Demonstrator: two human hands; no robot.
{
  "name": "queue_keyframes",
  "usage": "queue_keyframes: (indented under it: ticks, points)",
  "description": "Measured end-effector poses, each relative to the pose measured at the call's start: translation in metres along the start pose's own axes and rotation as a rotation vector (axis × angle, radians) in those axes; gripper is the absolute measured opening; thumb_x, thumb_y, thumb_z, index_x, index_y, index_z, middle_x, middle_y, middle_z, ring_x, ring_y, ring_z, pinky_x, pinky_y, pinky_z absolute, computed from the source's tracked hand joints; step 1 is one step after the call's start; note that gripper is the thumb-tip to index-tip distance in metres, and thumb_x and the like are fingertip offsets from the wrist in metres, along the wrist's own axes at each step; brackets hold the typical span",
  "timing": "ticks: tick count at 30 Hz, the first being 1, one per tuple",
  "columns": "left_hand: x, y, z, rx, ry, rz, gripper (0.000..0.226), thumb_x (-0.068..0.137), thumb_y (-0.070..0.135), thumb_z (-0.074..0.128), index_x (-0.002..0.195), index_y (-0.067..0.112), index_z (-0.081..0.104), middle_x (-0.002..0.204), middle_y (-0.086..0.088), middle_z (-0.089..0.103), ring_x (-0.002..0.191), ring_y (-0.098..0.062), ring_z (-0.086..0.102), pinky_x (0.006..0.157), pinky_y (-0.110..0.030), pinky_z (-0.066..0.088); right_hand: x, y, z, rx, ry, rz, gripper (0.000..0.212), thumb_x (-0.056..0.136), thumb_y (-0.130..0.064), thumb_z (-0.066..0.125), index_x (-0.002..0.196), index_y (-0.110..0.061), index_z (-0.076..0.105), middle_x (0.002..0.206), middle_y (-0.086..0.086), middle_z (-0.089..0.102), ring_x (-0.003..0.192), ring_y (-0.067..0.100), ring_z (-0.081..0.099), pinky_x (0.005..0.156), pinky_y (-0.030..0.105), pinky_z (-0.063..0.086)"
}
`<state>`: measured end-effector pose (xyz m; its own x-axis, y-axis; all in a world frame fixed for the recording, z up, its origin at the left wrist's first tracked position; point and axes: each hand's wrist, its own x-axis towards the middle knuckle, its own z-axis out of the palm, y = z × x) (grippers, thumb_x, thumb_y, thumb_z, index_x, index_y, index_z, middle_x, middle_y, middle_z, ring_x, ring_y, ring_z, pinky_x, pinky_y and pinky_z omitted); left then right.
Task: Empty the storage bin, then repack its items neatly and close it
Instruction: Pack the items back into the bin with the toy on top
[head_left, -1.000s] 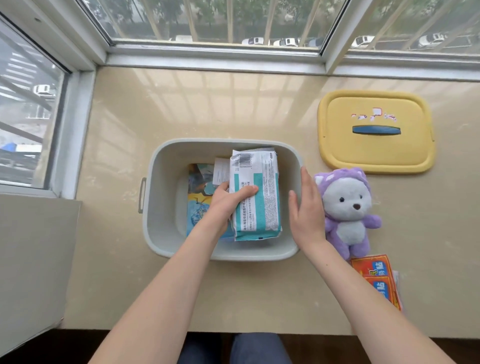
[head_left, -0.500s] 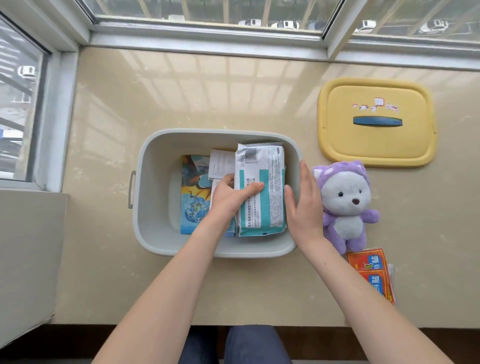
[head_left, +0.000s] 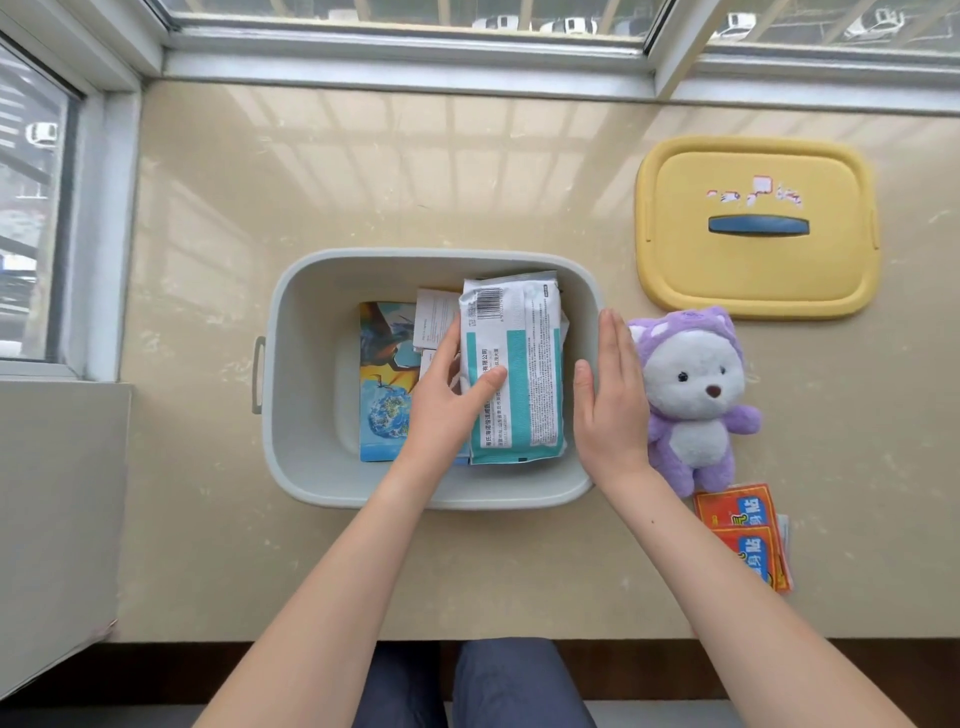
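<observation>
Nearest the camera are the person's knees (head_left: 509, 686) in dark blue trousers, tucked against the front edge of the beige counter (head_left: 467, 561). Both bare forearms reach out over it.

At about 4 o'clock from the bin there's a little stack of orange packets (head_left: 748, 535) lying flat on the counter, just below the plush toy's feet.

The grey storage bin (head_left: 306, 364) sits mid-counter with its lid off, and you can see a side handle at its 9 o'clock. The left hand (head_left: 447, 395) is down inside it and has hold of a teal-and-white packet (head_left: 519, 374). Its thumb lies on the printed face and its fingers run along the packet's left edge. The packet fills the right half of the bin, barcode end at 12 o'clock. Under it and to the left is a flat picture box (head_left: 387, 384) with a globe on it, plus some white cards (head_left: 436, 317) poking out at around 11 o'clock from the hand.

The right hand (head_left: 613, 400) is flat, fingers straight and together, lying over the bin's rim at 3 o'clock with the thumb on the inside. It isn't holding anything.

Just beside that hand, at the bin's 3 o'clock, a purple-and-white plush toy (head_left: 696, 395) lies face up.

Farther back, at roughly 1 o'clock, the yellow lid (head_left: 753, 275) lies flat on the counter with its blue handle up, apart from the bin.

Behind all that is the window frame (head_left: 415, 57).
</observation>
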<state>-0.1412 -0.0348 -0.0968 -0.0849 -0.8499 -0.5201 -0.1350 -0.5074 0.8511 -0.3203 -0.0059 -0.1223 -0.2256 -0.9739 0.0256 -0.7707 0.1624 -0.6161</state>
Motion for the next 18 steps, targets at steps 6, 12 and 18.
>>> queue_keyframes:
  ticks: [6, 12, 18]
  points:
    - [-0.0004, 0.0026, 0.0077, -0.021, -0.020, 0.010, 0.064, 0.092, 0.014, 0.066, 0.147, 0.032, 0.039, 0.124, 0.016, 0.065, 0.111, -0.001, 0.062, 0.082, -0.019, 0.055, 0.0006, 0.0024, 0.0007, -0.001, -0.009, -0.011, 0.055, 0.101, -0.026, 0.033, 0.150, -0.002, 0.026, 0.157, 0.015, 0.027, 0.146, 0.014, 0.017, 0.121, 0.027, 0.010]
    - [0.0039, -0.0007, 0.0062, 0.048, -0.045, 0.004, 0.066, 0.092, 0.019, 0.066, 0.149, 0.032, 0.036, 0.128, 0.018, 0.063, 0.115, 0.004, 0.058, 0.090, -0.017, 0.052, 0.0002, 0.0018, 0.0007, -0.020, -0.029, -0.009, 0.056, 0.102, -0.027, 0.032, 0.151, -0.002, 0.023, 0.158, 0.014, 0.024, 0.147, 0.019, 0.017, 0.120, 0.024, 0.005]
    - [0.0084, -0.0027, 0.0027, 0.142, -0.085, -0.023, 0.066, 0.092, 0.030, 0.065, 0.149, 0.039, 0.033, 0.128, 0.023, 0.060, 0.114, 0.009, 0.055, 0.088, -0.017, 0.052, 0.0006, 0.0026, 0.0006, -0.024, -0.036, -0.006, 0.056, 0.102, -0.027, 0.031, 0.151, -0.002, 0.023, 0.158, 0.015, 0.023, 0.147, 0.021, 0.017, 0.121, 0.027, 0.007]
